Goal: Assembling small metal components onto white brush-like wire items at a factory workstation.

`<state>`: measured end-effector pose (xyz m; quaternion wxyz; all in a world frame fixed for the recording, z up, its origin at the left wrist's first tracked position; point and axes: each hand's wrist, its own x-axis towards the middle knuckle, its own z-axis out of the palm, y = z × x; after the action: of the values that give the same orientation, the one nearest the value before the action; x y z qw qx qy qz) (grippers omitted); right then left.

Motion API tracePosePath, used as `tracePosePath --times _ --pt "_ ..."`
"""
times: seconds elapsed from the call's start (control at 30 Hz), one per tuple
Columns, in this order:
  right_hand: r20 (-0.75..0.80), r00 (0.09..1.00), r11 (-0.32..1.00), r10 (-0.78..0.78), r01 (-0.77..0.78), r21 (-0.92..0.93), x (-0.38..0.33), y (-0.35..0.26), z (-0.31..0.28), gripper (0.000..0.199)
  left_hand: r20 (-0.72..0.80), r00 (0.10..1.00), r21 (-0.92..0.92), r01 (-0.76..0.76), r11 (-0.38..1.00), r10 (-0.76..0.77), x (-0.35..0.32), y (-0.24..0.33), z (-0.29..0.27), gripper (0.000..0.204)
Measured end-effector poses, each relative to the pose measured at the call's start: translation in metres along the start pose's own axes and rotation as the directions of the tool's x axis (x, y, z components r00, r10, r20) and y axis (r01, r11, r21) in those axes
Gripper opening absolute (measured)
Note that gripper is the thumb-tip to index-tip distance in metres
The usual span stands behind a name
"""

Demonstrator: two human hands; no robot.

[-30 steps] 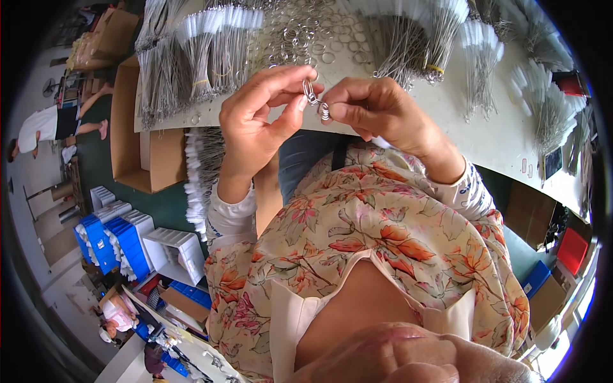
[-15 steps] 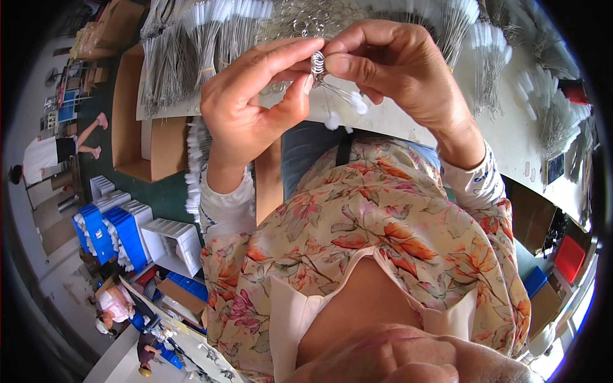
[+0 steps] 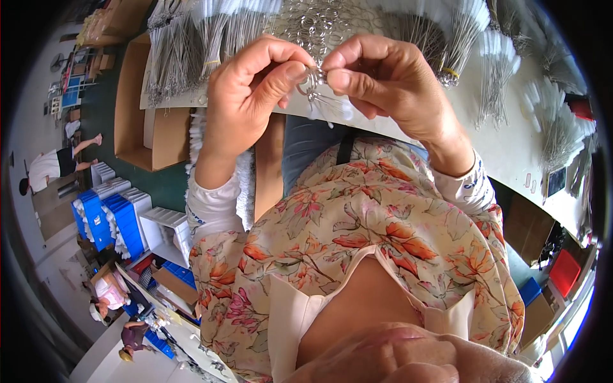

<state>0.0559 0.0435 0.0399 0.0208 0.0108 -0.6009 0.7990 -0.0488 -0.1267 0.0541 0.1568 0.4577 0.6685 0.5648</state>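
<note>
My left hand (image 3: 239, 96) pinches a shiny metal ring (image 3: 304, 85) between thumb and fingertips over the table's near edge. Close against it, the thumb and forefinger of my right hand (image 3: 396, 86) are closed on the same small cluster of metal rings. A few thin wire brushes (image 3: 329, 107) with white tips dangle below the fingers, blurred. How the rings link to the brushes is too small to tell. Beyond my hands lies a heap of loose metal rings (image 3: 310, 25).
Bundles of white-bristled wire brushes lie on the white table (image 3: 476, 105), left (image 3: 175, 60) and right (image 3: 495, 70). An open cardboard box (image 3: 137, 108) stands at the left, near blue and white crates (image 3: 124, 220). Other people are farther off at the left.
My left fingers have bent from nearly straight into a tighter pinch. The stacked rings between my fingertips have spread apart, and both hands sit slightly lower.
</note>
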Motion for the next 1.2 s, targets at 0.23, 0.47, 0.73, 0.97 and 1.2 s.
tracePosePath --times 0.23,0.47,0.73,0.97,1.2 --pt "0.049 0.999 0.998 -0.008 0.011 -0.065 0.008 0.006 -0.002 0.014 -0.022 0.983 -0.107 0.18 0.978 -0.184 -0.013 0.014 -0.002 0.012" --pt "0.216 0.976 0.999 0.004 0.005 -0.044 0.021 0.01 0.023 0.016 -0.059 0.936 -0.484 0.278 0.83 -0.348 -0.043 0.021 -0.023 0.015" --pt "0.239 0.969 0.995 -0.067 0.047 0.091 0.031 0.028 0.06 0.011 -0.241 0.97 0.311 0.08 0.947 -0.002 -0.07 0.021 -0.032 0.018" --pt "0.203 0.932 0.938 -0.299 0.326 -0.116 0.049 0.069 0.095 0.012 -0.519 0.85 -0.473 -0.196 0.859 -0.092 -0.092 -0.01 -0.031 0.018" --pt "0.138 0.853 0.832 -0.502 0.521 -0.189 0.047 0.073 0.105 0.012 -0.61 0.764 0.208 -0.101 0.973 0.209 -0.102 -0.016 -0.025 0.011"
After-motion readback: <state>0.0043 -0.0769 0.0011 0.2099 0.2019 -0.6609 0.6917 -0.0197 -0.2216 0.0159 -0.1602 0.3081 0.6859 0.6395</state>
